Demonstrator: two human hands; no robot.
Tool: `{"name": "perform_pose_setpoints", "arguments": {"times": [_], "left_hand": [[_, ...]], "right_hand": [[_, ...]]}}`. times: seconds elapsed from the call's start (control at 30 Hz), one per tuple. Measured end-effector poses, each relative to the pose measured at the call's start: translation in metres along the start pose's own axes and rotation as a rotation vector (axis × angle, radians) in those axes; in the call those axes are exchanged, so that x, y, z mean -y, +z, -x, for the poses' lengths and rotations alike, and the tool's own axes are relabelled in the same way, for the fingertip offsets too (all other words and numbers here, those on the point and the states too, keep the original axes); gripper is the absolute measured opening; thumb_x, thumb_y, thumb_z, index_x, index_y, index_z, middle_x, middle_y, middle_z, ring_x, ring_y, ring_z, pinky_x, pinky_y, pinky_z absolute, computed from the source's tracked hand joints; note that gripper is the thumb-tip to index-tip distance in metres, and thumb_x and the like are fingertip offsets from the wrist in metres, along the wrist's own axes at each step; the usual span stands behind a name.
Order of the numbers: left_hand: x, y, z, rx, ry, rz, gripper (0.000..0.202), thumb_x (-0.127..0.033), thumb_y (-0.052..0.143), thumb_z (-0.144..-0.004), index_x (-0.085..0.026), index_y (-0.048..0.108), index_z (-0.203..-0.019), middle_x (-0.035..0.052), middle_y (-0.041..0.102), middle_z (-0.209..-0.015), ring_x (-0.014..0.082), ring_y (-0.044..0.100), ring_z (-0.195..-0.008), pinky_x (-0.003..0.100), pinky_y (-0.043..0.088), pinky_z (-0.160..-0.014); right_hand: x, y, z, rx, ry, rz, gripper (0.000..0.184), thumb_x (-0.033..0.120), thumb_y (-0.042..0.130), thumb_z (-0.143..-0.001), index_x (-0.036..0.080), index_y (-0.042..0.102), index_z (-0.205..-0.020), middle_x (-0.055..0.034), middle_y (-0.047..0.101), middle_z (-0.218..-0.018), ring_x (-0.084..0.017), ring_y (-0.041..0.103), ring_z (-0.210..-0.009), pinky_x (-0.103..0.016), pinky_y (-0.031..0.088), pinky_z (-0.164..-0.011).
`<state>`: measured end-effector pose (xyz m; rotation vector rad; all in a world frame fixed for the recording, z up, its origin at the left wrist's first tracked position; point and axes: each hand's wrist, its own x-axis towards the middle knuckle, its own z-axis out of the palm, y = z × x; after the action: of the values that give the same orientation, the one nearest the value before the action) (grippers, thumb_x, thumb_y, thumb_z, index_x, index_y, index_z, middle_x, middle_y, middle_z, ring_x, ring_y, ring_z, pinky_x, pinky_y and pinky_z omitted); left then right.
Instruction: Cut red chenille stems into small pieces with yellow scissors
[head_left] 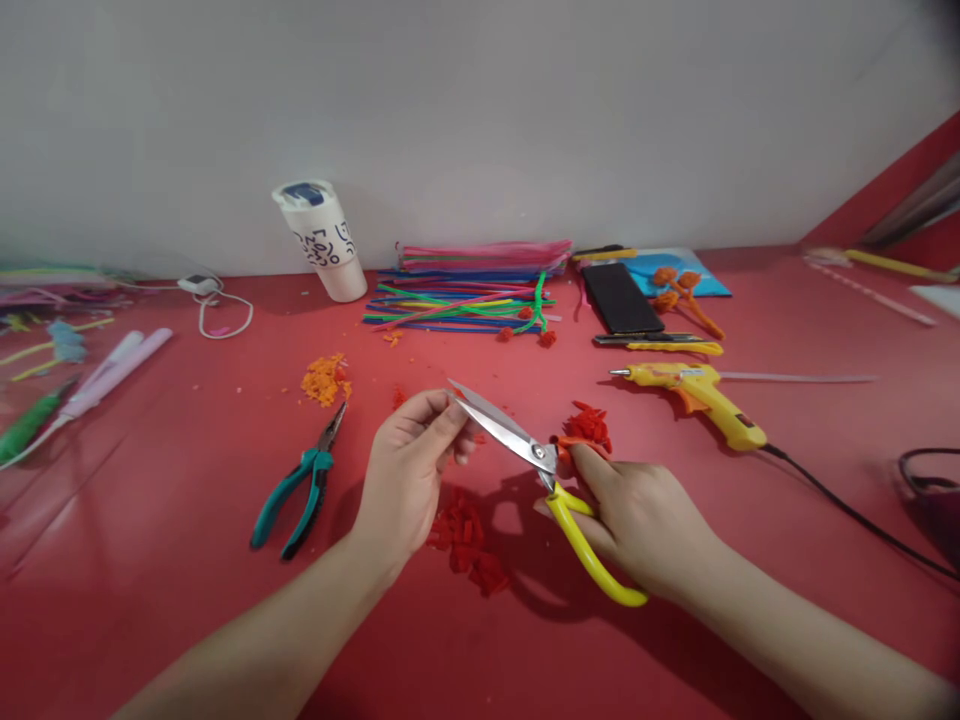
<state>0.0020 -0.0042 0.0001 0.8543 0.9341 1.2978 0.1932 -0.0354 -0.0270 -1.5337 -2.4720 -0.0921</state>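
Note:
My right hand (637, 515) is wrapped round the handles of a pair of scissors (506, 432), one yellow and one orange-red. The blades point up and left, their tips at the fingers of my left hand (412, 460). That hand pinches with thumb and forefinger; a speck of red shows at the blade tips, mostly hidden by the fingers. Below the hands lies a scatter of red cut pieces (466, 545). Another heap of red pieces (589, 425) sits behind the scissor handles. Left of my left hand are teal-handled pliers (304, 490) and a pile of orange bits (324, 380).
Pipe cleaners (465, 290) lie in bundles along the wall, beside a white tumbler (322, 240). A yellow glue gun (697, 390) with a black cord, a phone (622, 298) and cutters (660, 343) are at the right. A pink-white tool (116, 375) lies at the left.

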Motion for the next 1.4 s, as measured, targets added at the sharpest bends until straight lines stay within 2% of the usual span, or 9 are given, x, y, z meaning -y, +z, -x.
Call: {"name": "perform_pose_setpoints", "arguments": {"times": [0.4,0.73,0.93,1.03,1.13,1.3,1.4], "left_hand": [[0.001,-0.001,-0.001,0.042,0.016,0.054,0.007,-0.018,0.057,-0.074,-0.016,0.058,-0.067,-0.0026,0.056,-0.059,0.004,0.049,-0.052,0.013,0.038,-0.048],[-0.001,-0.002,-0.003,0.016,0.021,-0.003,0.006,-0.019,0.059,-0.072,-0.015,0.059,-0.068,-0.0014,0.056,-0.06,0.005,0.049,-0.051,0.014,0.038,-0.047],[-0.001,-0.003,-0.004,0.006,0.029,-0.024,0.005,-0.02,0.059,-0.072,-0.015,0.059,-0.071,-0.0009,0.057,-0.062,0.0048,0.049,-0.052,0.014,0.038,-0.047],[-0.001,-0.003,-0.004,0.026,0.012,-0.009,0.005,-0.02,0.058,-0.073,-0.015,0.058,-0.071,-0.0011,0.057,-0.063,0.0041,0.048,-0.052,0.014,0.037,-0.047],[0.0,-0.001,-0.003,0.079,-0.066,-0.004,0.006,-0.02,0.058,-0.073,-0.014,0.057,-0.07,-0.0012,0.058,-0.064,0.0039,0.049,-0.052,0.014,0.038,-0.048],[0.006,0.004,0.003,0.243,-0.253,-0.065,0.006,-0.021,0.057,-0.073,-0.015,0.057,-0.072,-0.0005,0.06,-0.064,0.005,0.051,-0.052,0.015,0.038,-0.048],[0.009,0.008,0.007,0.359,-0.36,-0.15,0.01,-0.024,0.057,-0.072,-0.014,0.057,-0.07,0.0003,0.059,-0.063,0.0051,0.05,-0.049,0.016,0.038,-0.046]], "right_hand": [[-0.001,0.003,0.001,-0.038,-0.02,0.027,0.038,0.046,0.024,-0.085,0.016,0.046,-0.078,0.0009,0.051,-0.042,-0.014,0.046,-0.035,-0.024,0.017,-0.041],[0.0,0.002,0.0,0.029,0.036,-0.009,0.04,0.05,0.025,-0.083,0.018,0.045,-0.072,-0.0003,0.051,-0.042,-0.014,0.047,-0.036,-0.024,0.017,-0.041],[0.0,-0.003,-0.002,0.08,0.11,-0.053,0.042,0.057,0.027,-0.08,0.02,0.043,-0.066,0.0009,0.047,-0.041,-0.013,0.043,-0.035,-0.023,0.015,-0.041],[0.001,-0.008,-0.004,0.13,0.181,-0.148,0.037,0.056,0.034,-0.077,0.021,0.04,-0.064,0.0022,0.045,-0.042,-0.012,0.04,-0.037,-0.023,0.017,-0.041],[0.003,-0.014,-0.008,0.18,0.262,-0.299,0.031,0.051,0.042,-0.074,0.021,0.039,-0.066,0.0024,0.046,-0.048,-0.011,0.04,-0.041,-0.022,0.02,-0.043],[0.008,-0.021,-0.013,0.187,0.317,-0.765,0.026,0.042,0.038,-0.078,0.02,0.04,-0.064,0.0044,0.042,-0.05,-0.009,0.038,-0.045,-0.021,0.028,-0.043],[0.013,-0.022,-0.014,0.143,0.448,-0.976,0.017,0.035,0.043,-0.075,0.019,0.045,-0.071,0.0076,0.037,-0.046,-0.007,0.036,-0.039,-0.02,0.03,-0.04]]}}
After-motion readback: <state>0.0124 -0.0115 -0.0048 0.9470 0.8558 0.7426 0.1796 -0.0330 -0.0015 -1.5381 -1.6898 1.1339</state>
